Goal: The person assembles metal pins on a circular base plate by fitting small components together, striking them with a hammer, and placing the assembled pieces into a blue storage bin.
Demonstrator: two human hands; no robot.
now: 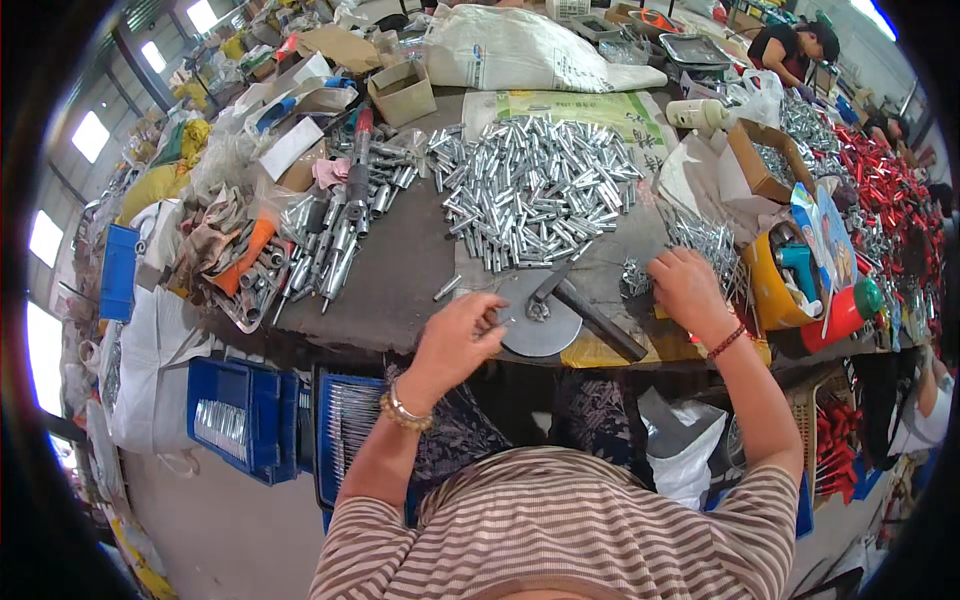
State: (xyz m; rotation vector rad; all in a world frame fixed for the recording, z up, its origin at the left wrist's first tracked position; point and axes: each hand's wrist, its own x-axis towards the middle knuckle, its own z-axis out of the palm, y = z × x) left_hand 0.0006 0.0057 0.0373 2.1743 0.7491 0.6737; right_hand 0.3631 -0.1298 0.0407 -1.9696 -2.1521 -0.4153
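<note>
My left hand [458, 335] rests at the left rim of a round metal disc [540, 325] near the table's front edge, fingers curled around a small silver part I can barely see. A hammer [585, 305] lies across the disc, handle pointing right. My right hand [685, 285] presses down on a small pile of little metal pieces [633, 278] to the right of the disc. Behind both hands lies a big heap of short silver metal tubes [535, 190].
Assembled longer bolts [325, 245] lie at the left with rags and gloves. Cardboard boxes [400, 92], a white sack [520, 50] and a yellow bucket [775, 290] ring the table. Blue crates [240, 415] sit below. Red parts [880, 175] and another person [790, 45] are at the right.
</note>
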